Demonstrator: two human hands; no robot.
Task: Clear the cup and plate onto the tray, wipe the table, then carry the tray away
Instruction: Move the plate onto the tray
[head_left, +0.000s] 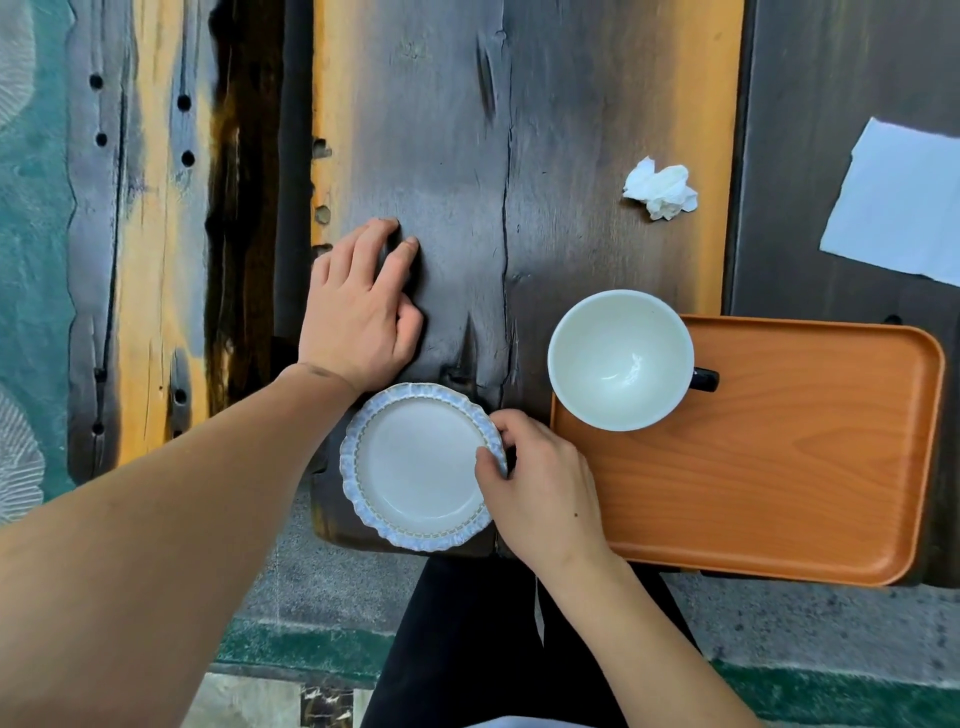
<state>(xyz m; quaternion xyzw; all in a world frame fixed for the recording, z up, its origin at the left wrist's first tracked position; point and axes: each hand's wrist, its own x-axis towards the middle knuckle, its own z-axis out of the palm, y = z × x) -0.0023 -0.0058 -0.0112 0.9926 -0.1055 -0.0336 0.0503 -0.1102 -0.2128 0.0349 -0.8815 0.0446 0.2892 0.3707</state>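
Note:
A small white plate (415, 462) with a scalloped pale-blue rim lies at the near edge of the dark wooden table (457, 156). My right hand (540, 483) pinches the plate's right rim between thumb and fingers. My left hand (358, 312) rests flat on the table just beyond the plate, fingers spread, holding nothing. A white cup (621, 358) with a dark handle stands empty on the far left corner of the orange wooden tray (779, 467), which sits to the right of the plate.
A crumpled white tissue (661, 188) lies on the table beyond the cup. A flat white napkin (898, 208) lies at the far right. The tray overhangs the near table edge slightly. Grey floor and my dark trousers show below.

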